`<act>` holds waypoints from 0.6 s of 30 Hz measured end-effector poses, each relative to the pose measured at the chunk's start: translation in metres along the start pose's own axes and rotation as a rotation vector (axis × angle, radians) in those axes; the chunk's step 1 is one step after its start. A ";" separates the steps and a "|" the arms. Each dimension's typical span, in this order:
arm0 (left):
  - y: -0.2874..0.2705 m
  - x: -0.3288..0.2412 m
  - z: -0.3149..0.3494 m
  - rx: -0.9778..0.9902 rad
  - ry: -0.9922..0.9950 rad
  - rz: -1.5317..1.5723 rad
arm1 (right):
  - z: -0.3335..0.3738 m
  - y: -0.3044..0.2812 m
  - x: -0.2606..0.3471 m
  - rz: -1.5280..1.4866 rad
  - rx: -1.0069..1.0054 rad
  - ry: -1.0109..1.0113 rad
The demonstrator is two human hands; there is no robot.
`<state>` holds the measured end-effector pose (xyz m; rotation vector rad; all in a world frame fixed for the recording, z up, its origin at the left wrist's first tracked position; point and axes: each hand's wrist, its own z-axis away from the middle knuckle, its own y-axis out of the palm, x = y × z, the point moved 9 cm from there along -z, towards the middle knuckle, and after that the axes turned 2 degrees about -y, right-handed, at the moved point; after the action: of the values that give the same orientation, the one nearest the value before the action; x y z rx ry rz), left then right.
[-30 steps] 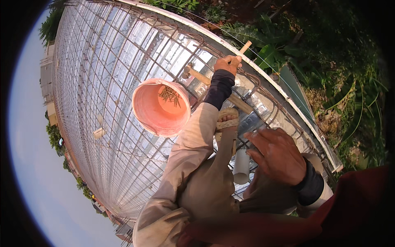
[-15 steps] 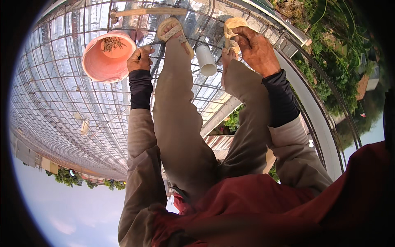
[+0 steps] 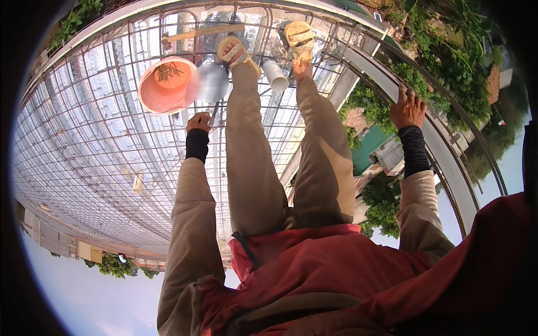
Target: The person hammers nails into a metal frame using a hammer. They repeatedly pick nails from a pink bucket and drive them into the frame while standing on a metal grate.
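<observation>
One curled left hand [image 3: 198, 121] is showing mid-left (grasp unclear). The spread right hand [image 3: 408, 111] is overlapping the upper-right ledge [image 3: 443, 141].

Bucket [image 3: 154, 92] matt plstc; hammer hndl [image 3: 210, 30] wood; rebar [image 3: 455, 105] rough mtl; decking [image 3: 120, 73] glossy mtl

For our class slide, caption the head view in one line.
Pink bucket and wooden-handled hammer rest on steel mesh near sandalled feet.
</observation>
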<state>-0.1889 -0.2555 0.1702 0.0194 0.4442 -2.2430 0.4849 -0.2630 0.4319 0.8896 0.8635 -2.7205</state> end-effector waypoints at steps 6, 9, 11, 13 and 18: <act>-0.047 -0.040 0.008 -0.014 0.071 0.044 | -0.021 0.039 -0.009 0.008 0.085 0.103; -0.066 -0.049 0.006 -0.048 0.089 0.083 | -0.016 0.036 -0.008 -0.006 0.129 0.093; -0.072 -0.042 0.006 -0.069 0.040 0.069 | -0.015 0.026 -0.005 -0.033 0.173 0.111; -0.068 -0.034 0.006 -0.046 0.037 0.141 | -0.013 0.020 -0.005 -0.049 0.238 0.112; -0.050 -0.009 0.021 -0.015 0.007 0.175 | -0.008 0.019 -0.004 -0.007 0.179 0.113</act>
<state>-0.2170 -0.2258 0.2071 0.0563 0.4465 -2.0683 0.4980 -0.2741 0.4202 1.0850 0.6489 -2.8113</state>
